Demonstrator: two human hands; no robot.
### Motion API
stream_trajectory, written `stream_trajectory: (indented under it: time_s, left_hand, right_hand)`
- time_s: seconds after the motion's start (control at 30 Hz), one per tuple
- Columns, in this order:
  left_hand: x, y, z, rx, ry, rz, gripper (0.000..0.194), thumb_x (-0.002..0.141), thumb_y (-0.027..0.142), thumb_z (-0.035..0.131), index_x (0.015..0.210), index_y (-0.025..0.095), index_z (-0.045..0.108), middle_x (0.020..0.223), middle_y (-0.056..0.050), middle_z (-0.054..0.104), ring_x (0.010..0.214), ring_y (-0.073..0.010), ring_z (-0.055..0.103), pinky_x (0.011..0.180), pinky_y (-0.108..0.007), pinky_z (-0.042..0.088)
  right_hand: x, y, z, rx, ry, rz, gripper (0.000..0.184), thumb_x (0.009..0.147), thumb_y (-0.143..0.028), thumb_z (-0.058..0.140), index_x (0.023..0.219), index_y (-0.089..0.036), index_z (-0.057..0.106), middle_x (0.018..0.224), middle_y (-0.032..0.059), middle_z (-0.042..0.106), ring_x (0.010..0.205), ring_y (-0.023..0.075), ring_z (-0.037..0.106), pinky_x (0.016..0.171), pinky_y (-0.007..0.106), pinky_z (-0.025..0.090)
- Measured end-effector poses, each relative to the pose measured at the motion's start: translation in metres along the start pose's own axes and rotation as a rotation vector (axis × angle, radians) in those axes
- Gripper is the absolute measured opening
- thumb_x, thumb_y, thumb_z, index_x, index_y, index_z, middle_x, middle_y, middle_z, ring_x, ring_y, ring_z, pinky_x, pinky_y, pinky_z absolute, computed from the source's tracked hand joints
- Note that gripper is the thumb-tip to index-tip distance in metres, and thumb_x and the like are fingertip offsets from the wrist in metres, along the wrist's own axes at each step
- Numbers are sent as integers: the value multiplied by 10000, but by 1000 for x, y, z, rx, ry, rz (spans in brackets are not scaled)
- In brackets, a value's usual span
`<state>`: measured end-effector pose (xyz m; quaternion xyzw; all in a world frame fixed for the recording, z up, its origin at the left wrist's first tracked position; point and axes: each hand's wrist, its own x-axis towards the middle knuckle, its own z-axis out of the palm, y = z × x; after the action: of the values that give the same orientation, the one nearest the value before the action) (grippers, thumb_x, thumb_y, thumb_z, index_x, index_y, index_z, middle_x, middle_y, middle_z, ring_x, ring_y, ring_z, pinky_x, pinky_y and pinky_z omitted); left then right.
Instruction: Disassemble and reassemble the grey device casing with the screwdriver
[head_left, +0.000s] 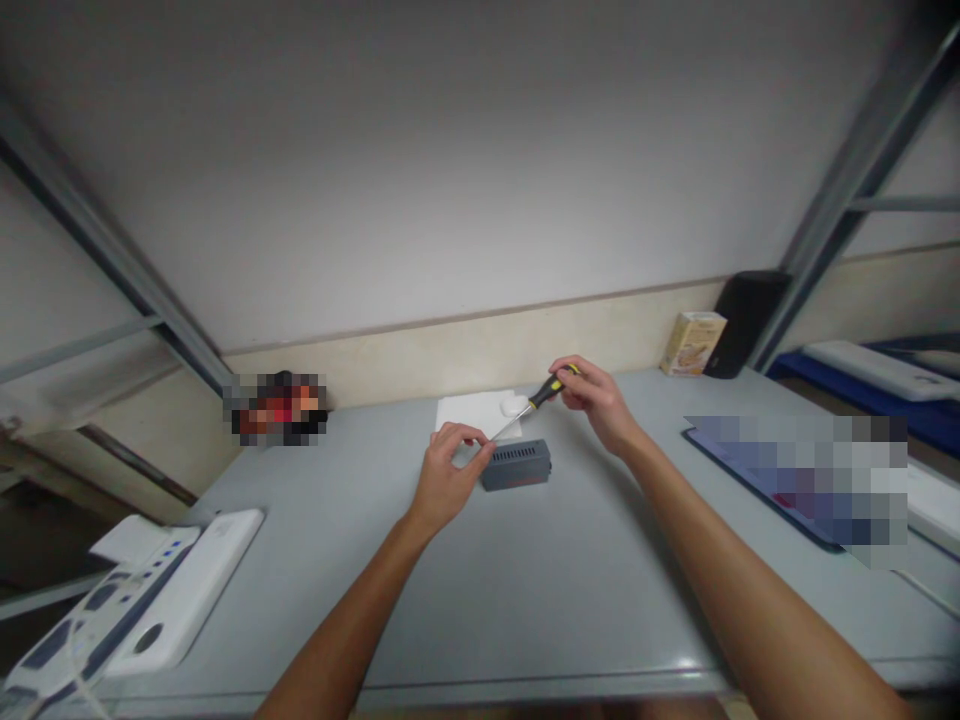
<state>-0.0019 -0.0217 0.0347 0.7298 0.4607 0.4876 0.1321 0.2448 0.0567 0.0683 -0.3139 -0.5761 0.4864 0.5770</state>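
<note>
My right hand is closed around the black and yellow handle of a screwdriver. The metal shaft slants down to the left. At its tip, the thumb and forefinger of my left hand pinch together; anything small between them is too fine to make out. Right below the shaft, a dark grey slotted metal box rests on the table, partly covered by my left fingertips. Behind it lie a white sheet and a small rounded white object.
The grey table meets a wall at the back. A yellow carton and a black speaker-like object stand back right. White devices lie front left. A blurred-out blue flat item is on the right.
</note>
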Motion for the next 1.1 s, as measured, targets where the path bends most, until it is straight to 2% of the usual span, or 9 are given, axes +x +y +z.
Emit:
stream_trajectory:
  time_s: [0.2, 1.1]
  left_hand:
    - [0, 2, -1, -21, 11, 12, 92, 929, 265, 667, 851, 217, 683, 886, -28, 718, 920, -206, 625, 906, -368, 438]
    - [0, -1, -1, 16, 39, 49, 91, 913, 299, 700, 850, 233, 706, 869, -29, 738, 920, -220, 638, 888, -374, 453]
  right_hand:
    - [0, -1, 0, 2, 5, 3, 228, 841, -414, 718, 932, -212, 666, 613, -27, 539, 521, 109, 336, 521, 281, 172]
    - [0, -2, 1, -12, -2, -3, 248, 831, -440, 722, 925, -218, 662, 585, -49, 435, 515, 112, 325, 520, 282, 168]
